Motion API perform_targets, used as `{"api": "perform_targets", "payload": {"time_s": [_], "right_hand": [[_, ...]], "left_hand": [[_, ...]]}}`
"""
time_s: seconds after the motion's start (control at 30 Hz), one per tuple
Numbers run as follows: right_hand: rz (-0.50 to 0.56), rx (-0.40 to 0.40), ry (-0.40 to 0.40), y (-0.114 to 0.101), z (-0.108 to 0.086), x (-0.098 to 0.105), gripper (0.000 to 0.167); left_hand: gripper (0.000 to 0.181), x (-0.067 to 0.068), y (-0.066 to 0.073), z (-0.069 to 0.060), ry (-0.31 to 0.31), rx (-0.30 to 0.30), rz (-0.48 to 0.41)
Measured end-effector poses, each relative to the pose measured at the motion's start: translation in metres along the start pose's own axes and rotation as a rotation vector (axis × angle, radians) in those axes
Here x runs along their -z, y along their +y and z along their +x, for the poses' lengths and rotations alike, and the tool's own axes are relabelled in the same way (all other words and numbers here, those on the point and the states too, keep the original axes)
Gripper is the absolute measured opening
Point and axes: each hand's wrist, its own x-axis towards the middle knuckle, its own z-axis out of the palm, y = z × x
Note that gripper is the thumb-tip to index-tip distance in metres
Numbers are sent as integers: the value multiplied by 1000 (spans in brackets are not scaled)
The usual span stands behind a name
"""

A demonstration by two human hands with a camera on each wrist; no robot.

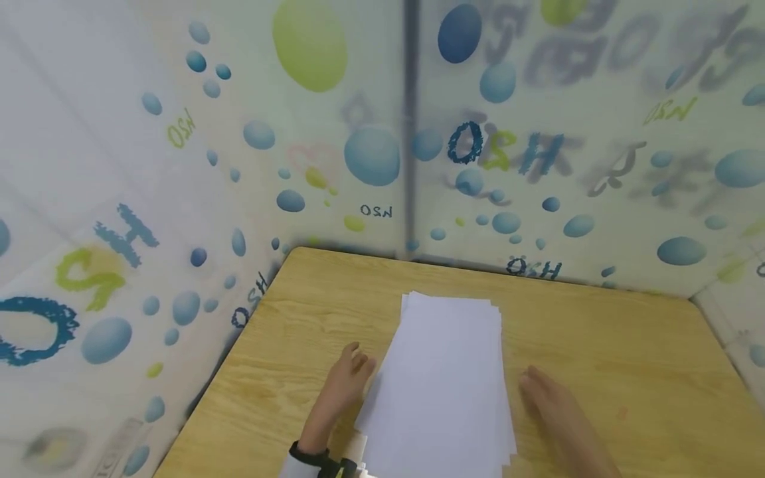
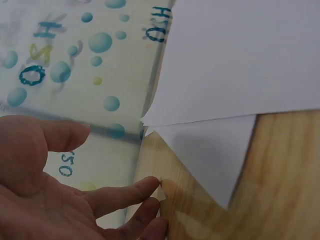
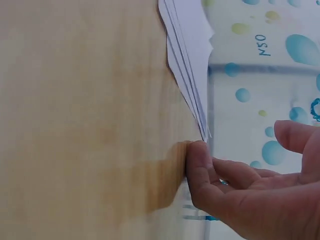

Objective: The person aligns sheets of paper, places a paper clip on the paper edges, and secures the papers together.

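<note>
A loosely stacked pile of white paper [image 1: 442, 385] lies on the wooden table, its edges uneven. To its left is the left hand [image 1: 343, 385], fingers relaxed and apart, holding nothing. In the left wrist view that hand [image 2: 85, 195] has its thumb and fingers spread, with the paper [image 2: 240, 60] beyond and one corner sticking out below the upper sheets. The right hand [image 1: 556, 405] is just right of the pile, holding nothing. From the right wrist view, its fingers [image 3: 200, 165] are slightly bent near the layered sheet edges [image 3: 187, 55]; whether they touch is unclear.
The wooden table [image 1: 627, 345] extends on both sides of the pile. Translucent curtains [image 1: 323, 133] printed with bubbles and lettering stand along its back and left edges, and another surface with bubbles is at the far right. A dark band circles the left wrist.
</note>
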Motion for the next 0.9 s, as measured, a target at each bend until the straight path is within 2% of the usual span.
{"api": "perform_targets", "payload": {"time_s": [0.03,0.13,0.23,0.3,0.43,0.57,0.77,0.9], "right_hand": [[-32,-3,6,3,-6,-3,86],[-92,-2,26,12,-22,-14,84],[-132,-28,52,16,-29,-23,86],[-101,-58,60,18,-31,-26,90],[-51,-127,46,18,-35,-32,98],[-38,-153,38,15,-39,-40,105],[-2,-190,26,9,-44,-48,107],[54,-186,77,5,-44,-58,102]], "left_hand": [[67,4,-2,-8,-16,12,-29],[64,10,-9,-31,-11,63,-66],[60,8,-12,-44,21,65,-24],[61,3,-13,-50,27,67,-10],[63,-14,-10,-56,66,79,16],[66,-30,-3,-57,118,80,61],[66,-43,5,-62,86,79,25],[64,-47,7,-65,41,40,14]]}}
